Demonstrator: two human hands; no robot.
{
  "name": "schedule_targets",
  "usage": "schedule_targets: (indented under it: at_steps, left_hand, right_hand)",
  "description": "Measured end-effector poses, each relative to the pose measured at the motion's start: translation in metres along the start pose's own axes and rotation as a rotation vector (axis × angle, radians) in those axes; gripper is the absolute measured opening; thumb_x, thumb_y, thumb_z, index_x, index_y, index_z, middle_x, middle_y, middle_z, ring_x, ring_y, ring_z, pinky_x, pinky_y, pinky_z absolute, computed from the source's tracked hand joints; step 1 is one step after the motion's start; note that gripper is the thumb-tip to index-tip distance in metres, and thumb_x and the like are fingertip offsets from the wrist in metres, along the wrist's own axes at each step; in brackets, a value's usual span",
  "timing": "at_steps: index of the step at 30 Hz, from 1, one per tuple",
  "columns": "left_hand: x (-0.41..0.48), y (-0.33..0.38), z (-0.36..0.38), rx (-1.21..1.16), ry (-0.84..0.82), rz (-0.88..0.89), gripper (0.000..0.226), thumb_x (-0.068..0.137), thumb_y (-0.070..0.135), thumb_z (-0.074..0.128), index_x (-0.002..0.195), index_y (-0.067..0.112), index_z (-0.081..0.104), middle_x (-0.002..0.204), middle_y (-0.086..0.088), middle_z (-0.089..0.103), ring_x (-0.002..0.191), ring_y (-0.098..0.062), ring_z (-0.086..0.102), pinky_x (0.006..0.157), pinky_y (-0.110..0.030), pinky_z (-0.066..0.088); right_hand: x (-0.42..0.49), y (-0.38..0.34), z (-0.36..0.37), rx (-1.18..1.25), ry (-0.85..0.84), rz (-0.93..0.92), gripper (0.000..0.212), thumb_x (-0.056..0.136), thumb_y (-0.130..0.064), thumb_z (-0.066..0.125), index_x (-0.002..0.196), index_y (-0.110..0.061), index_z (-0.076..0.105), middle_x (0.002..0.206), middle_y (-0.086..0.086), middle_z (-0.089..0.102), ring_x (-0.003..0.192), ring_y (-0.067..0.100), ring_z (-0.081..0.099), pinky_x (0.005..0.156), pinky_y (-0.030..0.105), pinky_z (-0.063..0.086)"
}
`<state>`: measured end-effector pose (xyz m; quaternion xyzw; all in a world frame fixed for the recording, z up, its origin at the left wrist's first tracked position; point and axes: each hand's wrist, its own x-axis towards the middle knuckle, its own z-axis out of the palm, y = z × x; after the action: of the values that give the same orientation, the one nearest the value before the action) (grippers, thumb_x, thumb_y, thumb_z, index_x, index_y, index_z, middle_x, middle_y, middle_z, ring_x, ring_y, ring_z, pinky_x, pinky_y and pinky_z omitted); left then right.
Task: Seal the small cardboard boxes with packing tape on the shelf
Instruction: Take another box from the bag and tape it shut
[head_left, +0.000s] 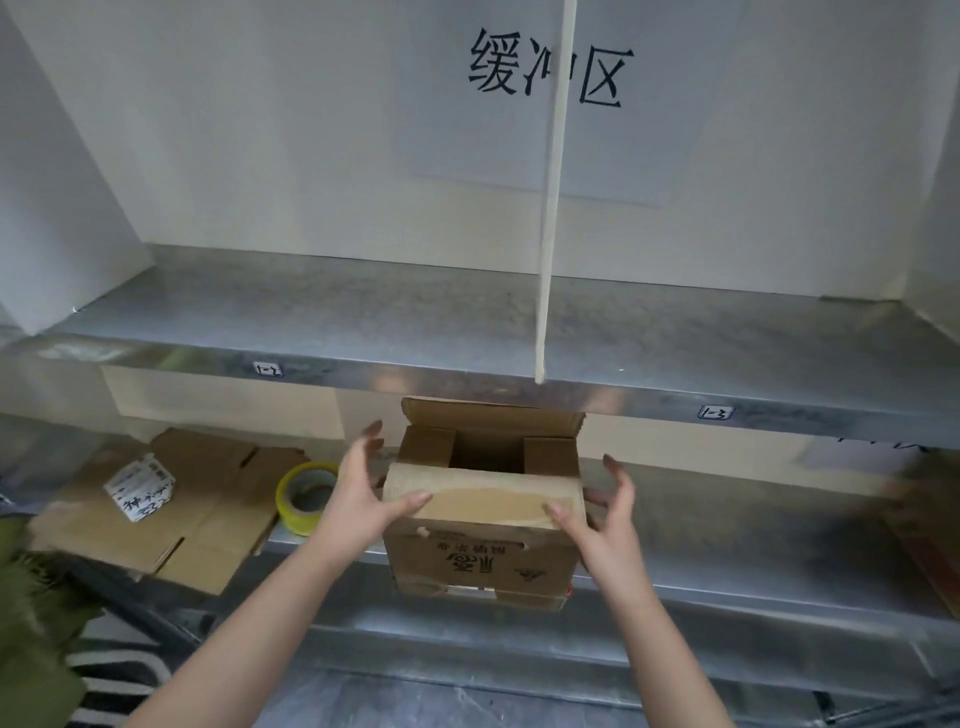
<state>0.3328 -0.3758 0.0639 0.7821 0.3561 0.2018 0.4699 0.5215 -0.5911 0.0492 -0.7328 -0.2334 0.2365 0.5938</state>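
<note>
Starting left, a white packet (139, 486) bears handwriting too blurred to read, and the tape roll (306, 497) sits just right of it. The left hand (363, 501) and right hand (605, 514) flank the cardboard box (483, 551) at the lower shelf's (727, 525) near edge. Their fingers are spread apart and both thumbs press its near flap. It looks light and stiff-walled with floppy flaps, so grip the side walls. Shelf tags (268, 370) read 1-2 and 1-3; the wall (545, 73) says 缓冲区.
</note>
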Motion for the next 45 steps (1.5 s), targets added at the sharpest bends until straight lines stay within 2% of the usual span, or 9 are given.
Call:
schedule_targets:
  at_steps: [4,6,10,14,18,21,29,34,45]
  left_hand:
    - [0.037,0.010,-0.024,0.021,-0.289,-0.098,0.119,0.067,0.034,0.087,0.145,0.055,0.000,0.159,0.009,0.012,0.145,-0.022,0.018,0.117,-0.042,0.022]
    - [0.050,0.011,-0.032,0.034,-0.413,-0.130,0.126,0.066,0.032,0.088,0.143,0.058,-0.007,0.160,0.012,0.007,0.147,-0.023,0.015,0.116,-0.039,0.023]
    - [0.060,0.013,-0.034,-0.003,-0.480,-0.108,0.105,0.071,0.033,0.085,0.145,0.049,0.013,0.155,0.010,0.024,0.141,-0.019,0.027,0.103,-0.025,0.032]
    - [0.037,0.000,-0.027,0.018,-0.332,-0.013,0.055,0.070,0.053,0.077,0.118,0.051,0.050,0.136,0.018,0.046,0.127,-0.006,0.042,0.101,-0.026,0.036]
    - [0.006,-0.011,-0.007,-0.009,-0.306,0.069,0.058,0.069,0.064,0.070,0.123,0.057,0.050,0.130,0.036,0.045,0.115,0.024,0.039,0.103,-0.024,0.034]
    - [0.000,-0.007,0.020,-0.017,-0.283,0.107,0.057,0.072,0.061,0.071,0.125,0.055,0.051,0.132,0.031,0.047,0.115,0.027,0.036,0.099,-0.017,0.032]
    - [0.021,-0.012,0.031,-0.010,-0.224,0.044,0.052,0.080,0.050,0.072,0.125,0.057,0.046,0.141,0.015,0.047,0.131,-0.006,0.041,0.111,-0.033,0.034]
    - [0.026,-0.017,0.020,-0.018,-0.228,0.017,0.051,0.078,0.054,0.072,0.122,0.061,0.048,0.142,0.016,0.045,0.130,-0.006,0.040,0.109,-0.031,0.035]
    - [0.023,-0.016,0.019,-0.113,-0.230,-0.022,0.053,0.070,0.047,0.079,0.117,0.054,0.056,0.129,0.023,0.054,0.123,-0.004,0.050,0.107,-0.032,0.042]
  right_hand:
    - [0.032,-0.018,-0.010,-0.007,-0.224,0.148,0.133,0.058,-0.033,0.091,0.146,-0.057,-0.005,0.160,-0.003,0.012,0.144,0.028,0.024,0.112,0.052,0.035]
    - [0.046,-0.026,-0.013,-0.026,-0.347,0.196,0.142,0.049,-0.034,0.093,0.145,-0.059,-0.008,0.159,-0.013,0.008,0.144,0.027,0.023,0.106,0.050,0.043]
    - [0.061,-0.034,-0.018,0.018,-0.420,0.181,0.111,0.049,-0.030,0.095,0.133,-0.056,0.026,0.131,-0.021,0.039,0.108,0.009,0.051,0.074,0.035,0.058]
    - [0.039,-0.014,-0.012,0.001,-0.265,0.103,0.068,0.062,-0.040,0.089,0.120,-0.049,0.054,0.138,-0.006,0.050,0.122,0.027,0.053,0.096,0.048,0.053]
    - [0.005,0.005,-0.016,-0.033,-0.103,-0.051,0.065,0.070,-0.040,0.079,0.130,-0.042,0.053,0.136,-0.027,0.050,0.130,0.001,0.045,0.113,0.043,0.037]
    - [-0.001,0.012,-0.036,-0.018,-0.058,-0.029,0.061,0.070,-0.040,0.077,0.126,-0.049,0.053,0.129,-0.040,0.048,0.120,-0.020,0.040,0.114,0.038,0.035]
    - [0.022,0.020,-0.026,0.123,-0.031,0.011,0.057,0.081,-0.023,0.077,0.120,-0.058,0.055,0.135,-0.028,0.048,0.135,0.006,0.038,0.093,0.034,0.046]
    - [0.031,0.022,-0.013,0.158,-0.042,0.016,0.061,0.082,-0.012,0.075,0.118,-0.058,0.056,0.135,-0.025,0.048,0.137,0.010,0.036,0.112,0.038,0.036]
    - [0.024,0.028,-0.008,0.229,-0.014,0.038,0.063,0.082,-0.001,0.071,0.125,-0.045,0.056,0.140,-0.011,0.053,0.134,0.015,0.045,0.112,0.049,0.039]
